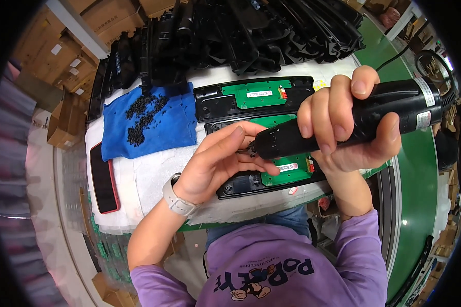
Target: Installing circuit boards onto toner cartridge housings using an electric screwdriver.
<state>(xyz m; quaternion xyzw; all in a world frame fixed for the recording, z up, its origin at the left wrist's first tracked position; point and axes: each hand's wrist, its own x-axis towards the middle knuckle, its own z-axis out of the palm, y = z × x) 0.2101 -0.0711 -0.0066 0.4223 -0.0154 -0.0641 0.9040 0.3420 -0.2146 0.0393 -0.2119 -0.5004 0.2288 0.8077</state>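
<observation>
My right hand (351, 115) is wrapped round a black electric screwdriver (302, 134), held sideways with its nose toward the left. Beneath that nose, my left hand (217, 158) has its fingers curled in, with a few small black screws (251, 149) at the fingertips. The bit's end is hidden among them. Below both hands, black plastic housings (215, 97) lie in a row on the white-covered table, each with a green circuit board (258, 95). My hands and the screwdriver partly cover the nearer ones. More black screws (143, 115) lie loose on a blue cloth (176, 135) to the left.
A red-edged phone (104, 179) lies at the table's left side. Many black plastic parts (225, 36) are piled along the back. A green surface (420, 204) runs down the right. Cardboard boxes (66, 123) stand at the left. A cable (402, 51) hangs behind the screwdriver.
</observation>
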